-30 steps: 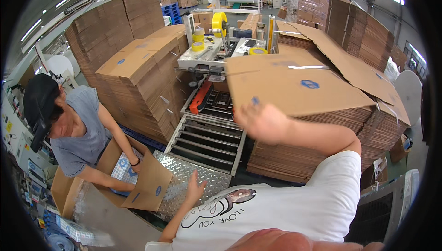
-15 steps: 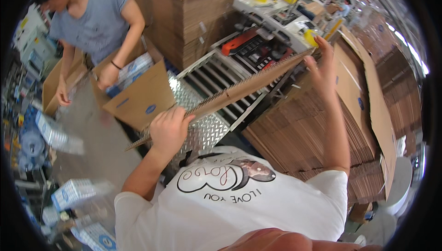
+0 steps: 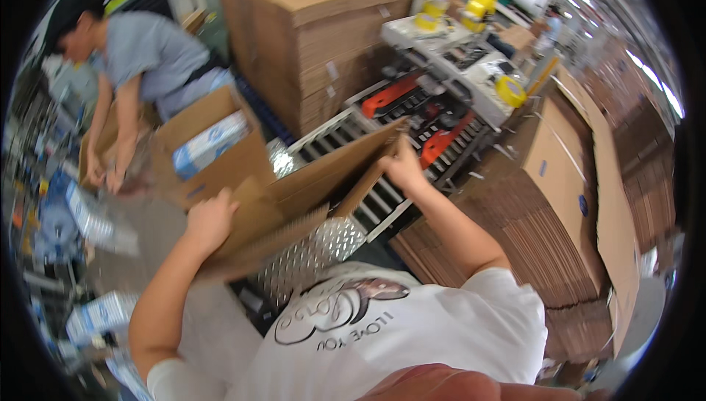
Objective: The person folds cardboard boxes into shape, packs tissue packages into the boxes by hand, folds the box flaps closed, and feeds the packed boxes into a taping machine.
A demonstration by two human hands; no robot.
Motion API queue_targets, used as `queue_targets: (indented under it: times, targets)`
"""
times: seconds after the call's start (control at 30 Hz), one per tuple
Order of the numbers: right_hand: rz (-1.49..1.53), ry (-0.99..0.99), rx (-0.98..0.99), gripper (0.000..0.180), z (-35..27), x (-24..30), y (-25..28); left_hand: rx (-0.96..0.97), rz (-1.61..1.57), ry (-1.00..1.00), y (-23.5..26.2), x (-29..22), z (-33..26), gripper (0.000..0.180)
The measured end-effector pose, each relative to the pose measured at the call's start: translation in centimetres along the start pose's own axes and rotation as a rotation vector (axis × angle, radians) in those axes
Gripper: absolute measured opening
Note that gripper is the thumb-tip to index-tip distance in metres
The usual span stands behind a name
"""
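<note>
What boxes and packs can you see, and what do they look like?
Flat brown cardboard box: held between left hand and right hand.
Open brown box: left, a blue-white pack inside.
Brown flat-box stack: top centre.
Blue-white packs: far left.

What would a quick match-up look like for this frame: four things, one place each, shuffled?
Things:
1. flat cardboard box
2. yellow tape roll
3. open box
4. roller conveyor

Places:
A. on the machine, upper right
B. held between left hand and right hand
C. under the held cardboard, running to the machine
D. in front of the co-worker in grey, with a blue-and-white pack inside

Pairs: 1-B, 2-A, 3-D, 4-C
</note>
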State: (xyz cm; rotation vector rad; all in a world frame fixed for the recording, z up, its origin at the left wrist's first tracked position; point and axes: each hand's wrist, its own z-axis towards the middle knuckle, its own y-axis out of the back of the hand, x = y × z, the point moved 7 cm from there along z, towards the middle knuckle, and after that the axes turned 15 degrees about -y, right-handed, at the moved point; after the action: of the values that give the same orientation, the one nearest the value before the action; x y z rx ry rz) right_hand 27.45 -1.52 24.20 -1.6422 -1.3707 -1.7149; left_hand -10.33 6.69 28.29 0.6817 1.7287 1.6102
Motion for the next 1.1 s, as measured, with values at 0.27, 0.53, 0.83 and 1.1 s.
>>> queue_targets:
  times: [0.27,0.53,0.83,1.1]
  targets:
    - [-0.99,0.331,0.777,0.106,-2.8,-0.1,-14.2,0.156,-0.761,0.432,-3.7,1.2,2.6,0.046]
    - [-0.837,0.291,1.8,0.082,-10.3,-0.4,-15.8,-0.323,-1.522,0.337,-14.7,2.5,-0.9,0.053]
    - [-0.814,1.314,0.041,0.095,0.0,10.8,-15.7,-0.631,-0.869,0.209,-15.2,1.9,-0.5,0.099]
    - [-0.715,0.939,0.475,0.056,-2.4,-0.1,-17.2,-0.649,-0.412,0.501,-11.1,-3.1,4.6,0.089]
